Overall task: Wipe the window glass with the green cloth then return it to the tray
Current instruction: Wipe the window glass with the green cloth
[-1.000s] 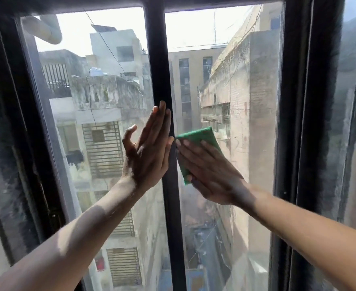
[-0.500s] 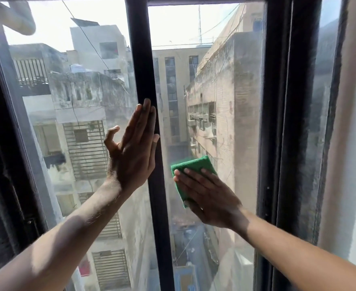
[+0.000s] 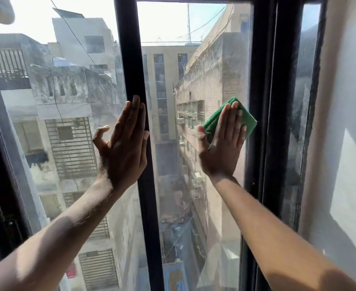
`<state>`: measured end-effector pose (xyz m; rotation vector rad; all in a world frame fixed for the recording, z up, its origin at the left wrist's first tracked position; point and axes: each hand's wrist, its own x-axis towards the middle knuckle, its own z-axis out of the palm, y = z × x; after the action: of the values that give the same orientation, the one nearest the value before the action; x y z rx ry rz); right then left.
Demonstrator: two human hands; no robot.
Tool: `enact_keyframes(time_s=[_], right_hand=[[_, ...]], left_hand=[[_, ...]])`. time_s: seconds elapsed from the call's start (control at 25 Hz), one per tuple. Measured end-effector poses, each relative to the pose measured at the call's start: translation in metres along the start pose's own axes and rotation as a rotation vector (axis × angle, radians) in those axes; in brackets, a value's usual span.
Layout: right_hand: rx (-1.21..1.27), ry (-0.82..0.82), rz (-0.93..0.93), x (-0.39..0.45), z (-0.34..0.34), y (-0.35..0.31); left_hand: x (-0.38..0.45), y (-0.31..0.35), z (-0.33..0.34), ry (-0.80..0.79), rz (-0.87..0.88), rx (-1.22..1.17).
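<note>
A folded green cloth lies flat against the window glass of the middle pane, close to the pane's right frame. My right hand presses on it with fingers straight and pointing up, covering its lower left part. My left hand rests flat with fingers together against the black centre bar and the left pane's edge, thumb spread out. It holds nothing. No tray is in view.
A thick black frame bounds the middle pane on the right, with a narrow dusty pane and a white wall beyond it. Through the glass I see buildings and an alley far below.
My right hand has slid the cloth from beside the centre bar up and to the right edge of the pane, fingers turning upward. My left hand stays on the centre bar.
</note>
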<state>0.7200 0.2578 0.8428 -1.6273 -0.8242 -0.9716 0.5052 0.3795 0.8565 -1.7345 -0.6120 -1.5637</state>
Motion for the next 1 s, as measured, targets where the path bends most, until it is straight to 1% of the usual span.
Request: enact_keyframes(time_s=[0.04, 0.08, 0.12, 0.16, 0.2, 0.24, 0.28, 0.32, 0.36, 0.4, 0.44, 0.48, 0.52, 0.56, 0.6, 0.64, 0.72, 0.76, 0.8, 0.84, 0.88, 0.92, 0.96, 1.0], right_hand=[[0.019, -0.046, 0.024, -0.017, 0.004, -0.016], [-0.035, -0.135, -0.225, -0.048, 0.011, -0.016], [-0.087, -0.248, -0.577, -0.066, 0.009, -0.001], [-0.15, -0.314, -0.879, -0.057, 0.002, 0.023], [-0.185, -0.335, -1.014, -0.03, -0.009, 0.046], [-0.206, -0.294, -0.942, -0.004, -0.014, 0.058], [-0.176, -0.221, -0.691, 0.015, -0.016, 0.059], [-0.105, -0.132, -0.376, 0.019, -0.018, 0.048], [-0.049, -0.068, -0.138, 0.008, -0.01, 0.033], [-0.043, -0.091, -0.082, -0.018, 0.0, 0.015], [-0.099, -0.147, -0.247, -0.05, 0.01, 0.008], [-0.165, -0.24, -0.574, -0.071, 0.015, 0.015], [-0.273, -0.312, -0.911, -0.072, 0.01, 0.031], [-0.359, -0.337, -1.138, -0.048, -0.001, 0.05], [-0.391, -0.3, -1.15, -0.024, -0.009, 0.063], [-0.33, -0.244, -0.958, -0.006, -0.01, 0.071], [-0.058, -0.053, -0.289, -0.008, -0.012, 0.054], [0.042, -0.007, -0.127, -0.029, -0.002, 0.038], [0.076, 0.0, -0.141, -0.06, 0.014, 0.019], [0.044, -0.09, -0.349, -0.095, 0.026, 0.009], [-0.029, -0.186, -0.683, -0.119, 0.032, 0.01], [-0.1, -0.265, -0.989, -0.122, 0.03, 0.022], [-0.098, -0.348, -1.204, -0.107, 0.022, 0.04], [-0.064, -0.419, -1.324, -0.088, 0.011, 0.056]], left_hand=[[0.0, 0.001, 0.001, -0.006, -0.006, -0.007], [0.0, 0.001, 0.0, -0.018, -0.008, -0.012], [0.0, 0.0, -0.001, -0.032, -0.005, -0.015], [0.001, -0.002, -0.002, -0.047, 0.006, -0.016], [0.002, -0.003, -0.003, -0.066, 0.014, -0.02], [0.003, -0.004, -0.005, -0.086, 0.015, -0.027], [0.003, -0.003, -0.005, -0.1, 0.008, -0.038], [0.003, -0.002, -0.006, -0.103, -0.007, -0.056], [0.003, -0.001, -0.006, -0.101, -0.021, -0.074], [0.002, 0.001, -0.007, -0.105, -0.034, -0.087], [0.002, 0.004, -0.008, -0.112, -0.042, -0.097], [0.003, 0.004, -0.008, -0.123, -0.047, -0.11], [0.003, 0.003, -0.009, -0.134, -0.048, -0.124], [0.003, 0.002, -0.009, -0.134, -0.042, -0.121], [0.002, 0.0, -0.009, -0.124, -0.033, -0.098], [0.002, -0.001, -0.008, -0.112, -0.023, -0.079], [0.003, 0.001, -0.008, -0.119, -0.029, -0.111], [0.003, 0.004, -0.01, -0.125, -0.043, -0.127], [0.002, 0.008, -0.013, -0.12, -0.063, -0.122], [0.003, 0.013, -0.015, -0.107, -0.081, -0.111], [0.005, 0.016, -0.019, -0.097, -0.087, -0.103], [0.007, 0.017, -0.023, -0.095, -0.082, -0.101], [0.009, 0.016, -0.028, -0.09, -0.07, -0.096], [0.01, 0.014, -0.034, -0.077, -0.051, -0.09]])
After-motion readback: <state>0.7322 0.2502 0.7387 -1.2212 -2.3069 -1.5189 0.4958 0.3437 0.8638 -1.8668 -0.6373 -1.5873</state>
